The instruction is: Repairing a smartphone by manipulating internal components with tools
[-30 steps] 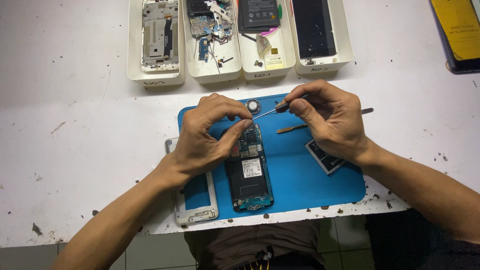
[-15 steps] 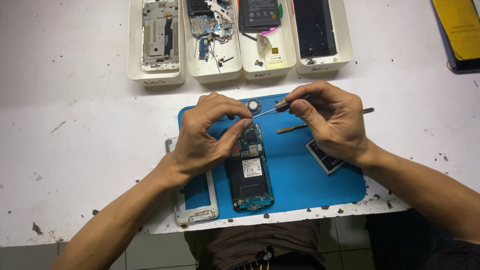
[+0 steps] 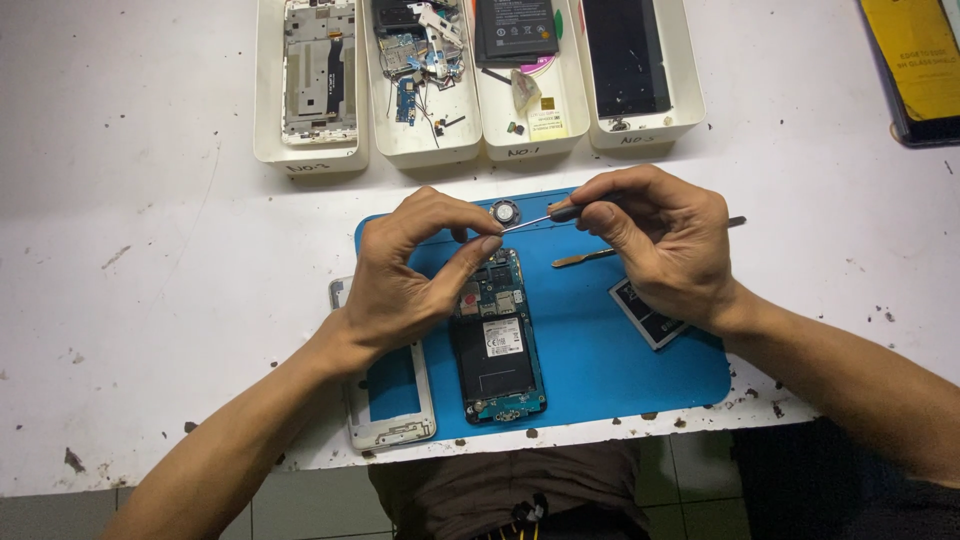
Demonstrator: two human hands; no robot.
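An opened phone (image 3: 497,345) with its circuit board bared lies upright on a blue work mat (image 3: 600,350). My left hand (image 3: 410,275) rests over the phone's top left, thumb and forefinger pinched at the tip of a thin screwdriver (image 3: 535,219). My right hand (image 3: 655,235) grips the screwdriver's dark handle, with the shaft pointing left toward my left fingertips. A small round part (image 3: 504,212) sits on the mat just above the tip.
A white phone frame (image 3: 390,405) lies left of the mat. A battery (image 3: 645,312) and a flat metal pry tool (image 3: 585,259) lie on the mat under my right hand. Several white trays (image 3: 310,155) of phone parts line the back. A yellow-faced device (image 3: 915,60) sits at the top right.
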